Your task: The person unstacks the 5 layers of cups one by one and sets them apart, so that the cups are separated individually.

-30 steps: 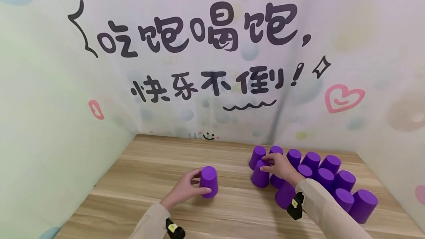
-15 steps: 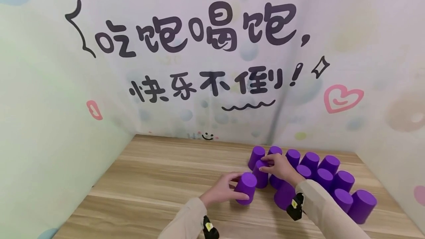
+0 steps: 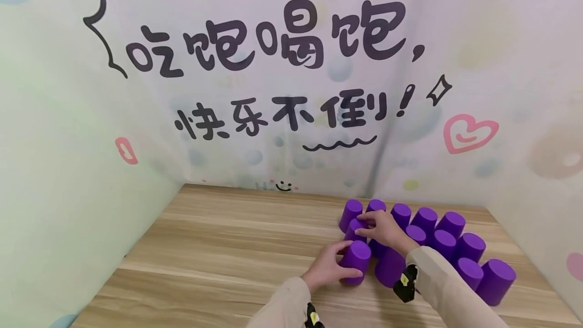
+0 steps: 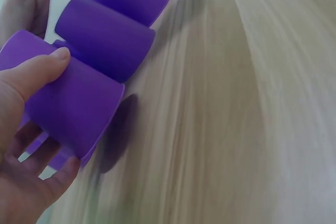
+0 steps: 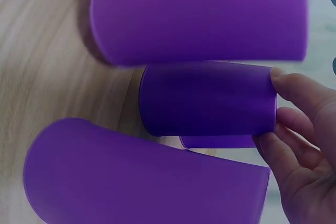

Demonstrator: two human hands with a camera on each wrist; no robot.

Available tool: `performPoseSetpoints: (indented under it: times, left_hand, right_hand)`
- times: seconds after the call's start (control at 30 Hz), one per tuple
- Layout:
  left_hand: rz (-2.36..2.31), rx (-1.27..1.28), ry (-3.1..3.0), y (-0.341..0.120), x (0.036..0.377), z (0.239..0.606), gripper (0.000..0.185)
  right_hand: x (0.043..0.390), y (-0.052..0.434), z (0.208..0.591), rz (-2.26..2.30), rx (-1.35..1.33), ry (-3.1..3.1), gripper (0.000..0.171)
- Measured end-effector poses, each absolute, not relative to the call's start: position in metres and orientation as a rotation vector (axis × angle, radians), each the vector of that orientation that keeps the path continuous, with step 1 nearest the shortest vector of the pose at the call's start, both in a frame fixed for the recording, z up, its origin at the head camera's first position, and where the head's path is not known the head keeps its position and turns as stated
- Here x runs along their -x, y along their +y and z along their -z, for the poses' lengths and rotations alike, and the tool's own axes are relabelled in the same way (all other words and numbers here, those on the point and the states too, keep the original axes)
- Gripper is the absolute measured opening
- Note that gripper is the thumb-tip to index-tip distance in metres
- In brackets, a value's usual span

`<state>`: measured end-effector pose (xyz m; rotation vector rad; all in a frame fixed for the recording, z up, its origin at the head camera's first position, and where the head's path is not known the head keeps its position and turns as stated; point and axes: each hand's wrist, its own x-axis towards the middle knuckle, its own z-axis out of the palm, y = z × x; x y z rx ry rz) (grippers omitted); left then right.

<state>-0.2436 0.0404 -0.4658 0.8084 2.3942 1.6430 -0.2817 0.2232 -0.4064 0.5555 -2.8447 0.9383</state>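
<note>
My left hand (image 3: 325, 265) grips an upside-down purple cup (image 3: 357, 262) from its left side, thumb across the front. In the left wrist view a gap separates the rim of this held cup (image 4: 79, 103) from its shadow on the wood. Just behind it, my right hand (image 3: 383, 228) pinches the base end of another inverted purple cup (image 3: 352, 231) between thumb and fingers. The right wrist view shows this second cup (image 5: 210, 100) standing between neighbouring cups, fingertips (image 5: 278, 80) at its upper edge.
Several more inverted purple cups (image 3: 444, 242) stand in slanting rows on the right of the wooden table (image 3: 218, 247). One cup (image 3: 389, 268) sits close to the right of the left hand's cup. A printed backdrop (image 3: 237, 161) with black lettering borders the table's back.
My left hand has carried its cup rightward, from mid-table to just in front of the cup under my right hand. The right hand stays in place on its cup.
</note>
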Motion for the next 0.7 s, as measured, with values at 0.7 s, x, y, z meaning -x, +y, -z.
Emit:
performPoseSetpoints:
  times: [0.7]
  left_hand:
    - [-1.624,-0.848,2.572,0.065,0.244,0.481,0.055]
  right_hand:
    - [0.285,0.225,0.411,-0.970,-0.554,-2.832,0.039]
